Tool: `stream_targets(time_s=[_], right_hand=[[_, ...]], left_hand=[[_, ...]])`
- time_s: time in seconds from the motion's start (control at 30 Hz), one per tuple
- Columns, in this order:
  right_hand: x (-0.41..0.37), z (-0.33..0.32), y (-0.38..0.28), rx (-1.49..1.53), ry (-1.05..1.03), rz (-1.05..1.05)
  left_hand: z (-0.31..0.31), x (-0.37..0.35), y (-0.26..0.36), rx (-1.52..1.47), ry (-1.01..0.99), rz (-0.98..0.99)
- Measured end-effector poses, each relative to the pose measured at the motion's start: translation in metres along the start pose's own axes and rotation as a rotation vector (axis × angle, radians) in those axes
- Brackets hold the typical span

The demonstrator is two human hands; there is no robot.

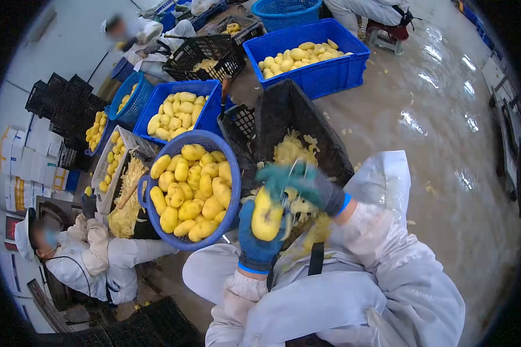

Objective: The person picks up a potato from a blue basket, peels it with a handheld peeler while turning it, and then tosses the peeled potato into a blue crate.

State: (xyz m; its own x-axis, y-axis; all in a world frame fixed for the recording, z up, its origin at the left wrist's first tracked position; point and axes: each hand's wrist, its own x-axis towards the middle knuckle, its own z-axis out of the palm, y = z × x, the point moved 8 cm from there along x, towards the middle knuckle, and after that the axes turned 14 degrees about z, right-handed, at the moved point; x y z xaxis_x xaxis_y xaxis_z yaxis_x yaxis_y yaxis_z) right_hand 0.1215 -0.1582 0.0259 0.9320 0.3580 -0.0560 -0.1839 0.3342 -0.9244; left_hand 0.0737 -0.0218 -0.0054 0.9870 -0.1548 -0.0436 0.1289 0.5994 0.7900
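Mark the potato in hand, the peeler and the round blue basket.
potato [266,218]: head view, on its yellow middle.
peeler [289,173]: head view, on the thin metal part above the potato.
round blue basket [205,246]: head view, on the lower rim.

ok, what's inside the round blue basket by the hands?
Peeled yellow potatoes, heaped to the rim of the round blue basket. Lower layers and the basket's floor are covered by the pile. Beside it the left hand grips another potato, the right hand a peeler.
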Motion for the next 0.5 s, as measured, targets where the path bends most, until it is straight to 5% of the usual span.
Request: stream_targets(time_s=[0.07,0.13,0.17,0.2,0.23,0.27,0.33,0.4,0.5], right_hand=[[0.014,-0.057,-0.004,0.061,0.198,-0.054],[0.002,-0.051,-0.036,-0.483,0.272,-0.267],[0.004,-0.033,-0.022,-0.186,0.119,-0.16],[0.001,-0.012,-0.006,0.117,-0.028,-0.049],[-0.002,0.01,0.012,0.057,-0.08,0.143],[-0.005,0.025,0.009,-0.027,-0.12,-0.027],[0.002,0.023,0.013,-0.007,-0.142,0.048],[0.011,0.001,0.005,-0.05,-0.088,-0.01],[0.007,-0.043,-0.003,-0.04,0.041,-0.009]], left_hand=[[0.014,-0.006,0.02,0.455,-0.103,0.144],[0.025,-0.007,0.037,0.841,-0.144,0.256],[0.028,-0.008,0.041,0.944,-0.169,0.358],[0.021,-0.006,0.031,0.754,-0.16,0.325],[0.014,-0.005,0.021,0.557,-0.143,0.29],[0.008,-0.004,0.011,0.369,-0.121,0.255],[0.013,-0.011,0.018,0.742,-0.166,0.477],[0.015,-0.016,0.01,0.338,-0.021,0.073],[0.011,-0.016,0.01,0.207,-0.096,0.047]])
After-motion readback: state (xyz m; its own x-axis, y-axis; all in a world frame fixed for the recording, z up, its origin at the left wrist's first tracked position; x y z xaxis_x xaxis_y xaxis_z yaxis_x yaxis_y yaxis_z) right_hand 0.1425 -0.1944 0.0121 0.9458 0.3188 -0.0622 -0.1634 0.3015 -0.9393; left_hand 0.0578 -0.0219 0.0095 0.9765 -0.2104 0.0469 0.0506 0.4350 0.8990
